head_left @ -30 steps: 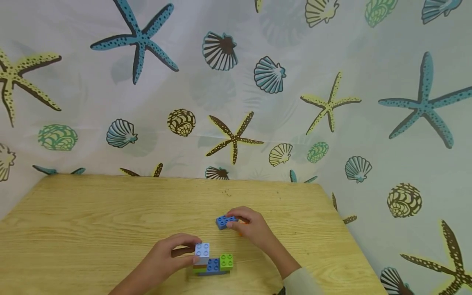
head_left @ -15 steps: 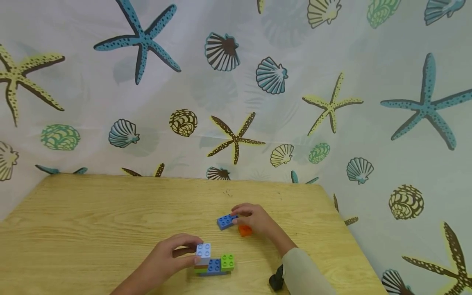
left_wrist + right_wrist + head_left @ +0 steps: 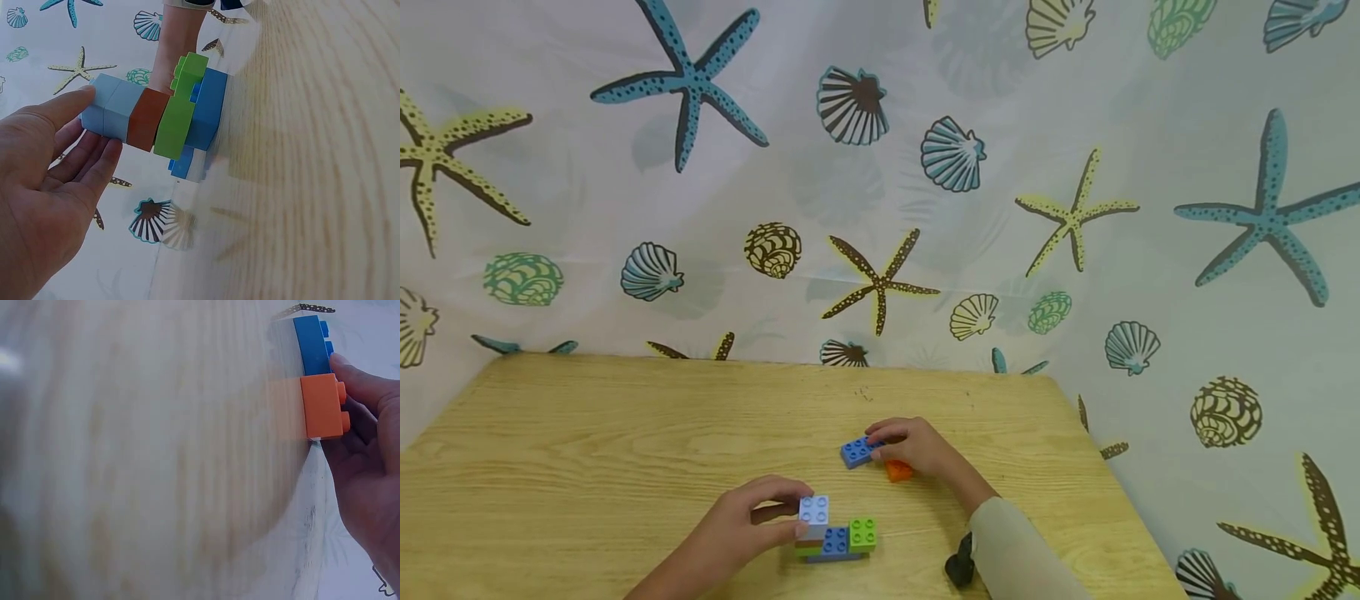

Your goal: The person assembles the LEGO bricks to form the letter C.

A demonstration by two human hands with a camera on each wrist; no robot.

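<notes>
So, head view first: the left hand [image 3: 741,518] has its grip pinching the pale blue blocks [image 3: 813,511] atop a small stack [image 3: 835,542] on the table [image 3: 625,433], a green block [image 3: 862,536] at its right end. Further off, the right hand [image 3: 917,447] has its grip curled round the right end of a blue brick [image 3: 856,452] lying flat, an orange brick [image 3: 898,472] just beside it. Left wrist: thumb and fingers on those pale blue blocks, a brown block [image 3: 147,119] directly beneath. Right wrist: thumb at the blue brick's studded side, other fingers partly hidden by the orange brick.
</notes>
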